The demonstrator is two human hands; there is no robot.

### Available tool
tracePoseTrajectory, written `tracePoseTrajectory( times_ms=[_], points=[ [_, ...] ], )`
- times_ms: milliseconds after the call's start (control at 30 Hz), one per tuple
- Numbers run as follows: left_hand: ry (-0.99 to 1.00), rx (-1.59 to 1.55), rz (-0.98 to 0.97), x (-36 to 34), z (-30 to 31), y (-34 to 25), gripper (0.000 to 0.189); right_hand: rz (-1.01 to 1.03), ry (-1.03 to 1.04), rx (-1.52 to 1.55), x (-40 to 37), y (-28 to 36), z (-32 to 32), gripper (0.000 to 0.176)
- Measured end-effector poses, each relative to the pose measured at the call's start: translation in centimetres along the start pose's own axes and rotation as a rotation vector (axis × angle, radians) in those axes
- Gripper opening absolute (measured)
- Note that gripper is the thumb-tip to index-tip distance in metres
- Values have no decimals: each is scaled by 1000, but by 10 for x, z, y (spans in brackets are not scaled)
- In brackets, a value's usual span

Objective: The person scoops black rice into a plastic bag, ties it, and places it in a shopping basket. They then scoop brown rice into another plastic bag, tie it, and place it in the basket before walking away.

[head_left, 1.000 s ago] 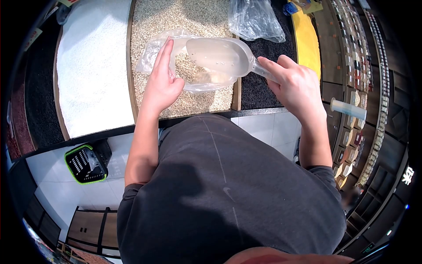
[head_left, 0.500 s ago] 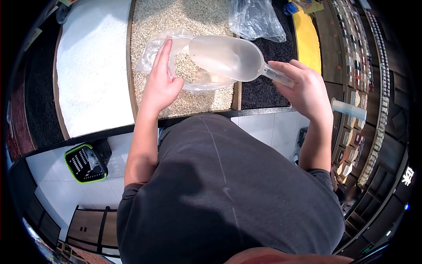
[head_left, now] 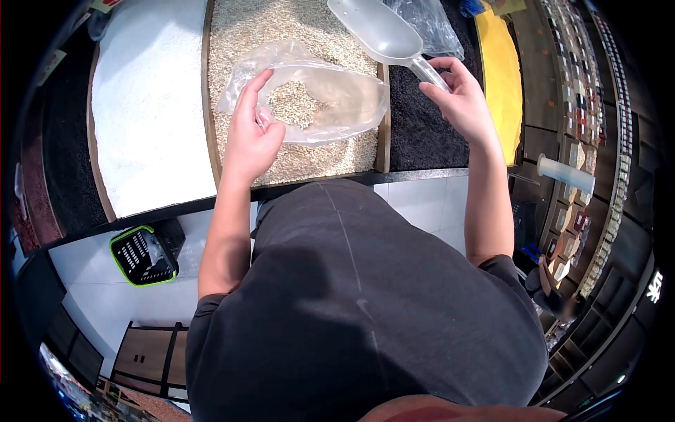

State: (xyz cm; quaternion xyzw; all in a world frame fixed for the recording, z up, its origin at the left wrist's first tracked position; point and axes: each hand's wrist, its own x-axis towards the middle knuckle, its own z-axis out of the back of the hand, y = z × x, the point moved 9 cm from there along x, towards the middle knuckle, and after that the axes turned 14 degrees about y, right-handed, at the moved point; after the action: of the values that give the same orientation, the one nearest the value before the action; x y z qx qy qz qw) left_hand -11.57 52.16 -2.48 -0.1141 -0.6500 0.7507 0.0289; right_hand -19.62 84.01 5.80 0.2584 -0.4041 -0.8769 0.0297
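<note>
My left hand (head_left: 247, 144) grips the near-left edge of a clear plastic bag (head_left: 348, 95). The bag's mouth gapes, and pale grains show inside or through it. Under the bag spreads a bin of pale grains (head_left: 281, 24). In my right hand (head_left: 465, 102) is the handle of a translucent plastic scoop (head_left: 383, 29), raised beyond the bag's right end and apart from it. No grains can be made out in the scoop's bowl. Behind the scoop lies another crumpled clear plastic bag (head_left: 432, 32).
Left of the grain is a bin of white granules (head_left: 151, 112); dark grains (head_left: 425, 126) and a yellow bin (head_left: 500, 91) lie to the right. Wooden dividers (head_left: 384, 133) separate them. A black basket with a green rim (head_left: 144, 257) stands on the floor. Another person (head_left: 555, 295) is at far right.
My right hand has moved the scoop away from over the bag, up and to the right. The bag's mouth is now uncovered. My left hand has barely shifted.
</note>
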Motion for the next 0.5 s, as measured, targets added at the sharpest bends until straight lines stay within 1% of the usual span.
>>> tracePoseTrajectory(
  times_ms=[33, 133, 167, 233, 333, 433, 500],
  points=[
    [7, -11, -9, 0, -1, -1, 73, 67, -8, -54, 15, -5, -5, 39],
    [7, -30, -40, -3, -2, 5, 68, -56, 44, -282, 50, -15, -23, 41],
    [9, -38, -67, -4, -3, 5, 66, -27, 23, -401, 62, -12, -28, 39],
    [2, -89, -61, -6, -5, 7, 66, -5, 3, -611, 91, -14, -41, 41],
    [-15, -118, -68, -6, -7, 4, 66, 20, -35, -687, 131, -3, -62, 40],
    [3, -122, -29, -8, -8, 3, 65, 60, -53, -623, 168, 4, -81, 41],
    [87, -68, -37, -5, -13, 2, 70, 76, -40, -606, 185, 3, -88, 43]
  ],
)
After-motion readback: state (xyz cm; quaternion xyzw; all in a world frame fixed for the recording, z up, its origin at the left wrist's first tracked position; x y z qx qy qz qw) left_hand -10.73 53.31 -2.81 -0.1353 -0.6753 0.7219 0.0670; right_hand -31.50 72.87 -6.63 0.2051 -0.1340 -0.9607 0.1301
